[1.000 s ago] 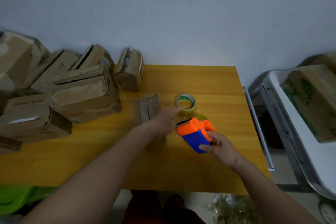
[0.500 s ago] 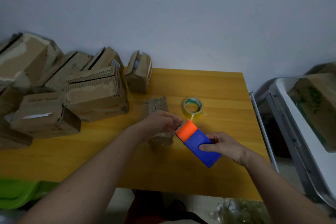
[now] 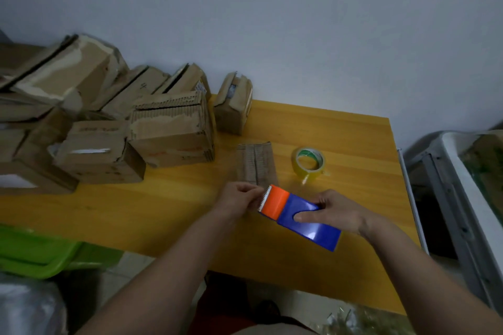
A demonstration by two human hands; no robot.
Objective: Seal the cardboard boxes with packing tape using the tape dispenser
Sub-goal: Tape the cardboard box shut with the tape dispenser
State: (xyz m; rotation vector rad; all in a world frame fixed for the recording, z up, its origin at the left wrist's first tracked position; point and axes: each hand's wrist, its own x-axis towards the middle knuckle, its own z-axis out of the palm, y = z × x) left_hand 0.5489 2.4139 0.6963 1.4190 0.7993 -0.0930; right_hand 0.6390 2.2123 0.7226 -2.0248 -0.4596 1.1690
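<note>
Both forearms reach to the frame centre; the left hand (image 3: pixel 237 200) has curled fingers, and the right hand (image 3: pixel 333 211) is gripping.

Leftmost cardboard boxes (image 3: pixel 16 122) cropped, blurred

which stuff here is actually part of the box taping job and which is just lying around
Part of the job:
- orange and blue plastic tape dispenser, held in both hands
- brown cardboard boxes
- small flat cardboard box

Lying about:
- loose roll of clear tape
- green plastic bin
- grey plastic chair
</note>
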